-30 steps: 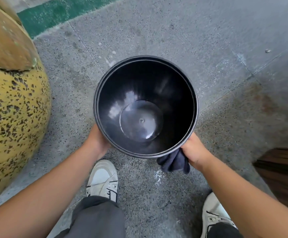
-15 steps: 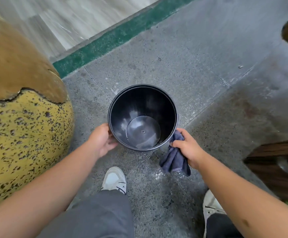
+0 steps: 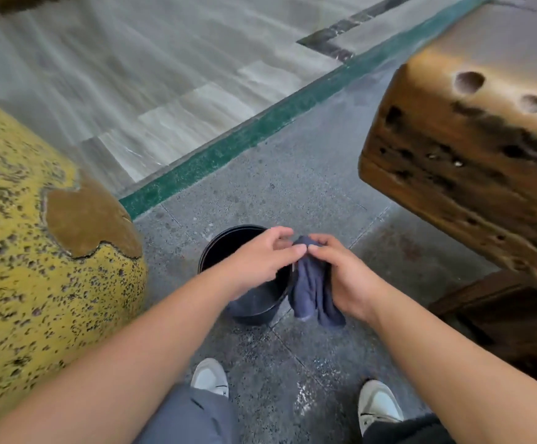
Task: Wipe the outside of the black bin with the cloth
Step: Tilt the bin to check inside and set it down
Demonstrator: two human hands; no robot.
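Both hands gather the cloth (image 3: 313, 291) above the black bin (image 3: 254, 307) — readying a wiping pad.

Right hand (image 3: 345, 277) pinches the cloth's top; left hand (image 3: 262, 261), fingers curled, meets it there — bin stands free on the floor (image 3: 293, 187).

A speckled grey concrete floor (image 3: 309, 187) is crossed by a green stripe (image 3: 260, 129), with pale boards (image 3: 164, 75) beyond. A yellow spotted boulder (image 3: 36, 283) is seen left, a worn wooden block (image 3: 469, 149) right.

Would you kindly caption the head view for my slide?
Both hands, left hand and right hand, hold a cloth above the black bin.
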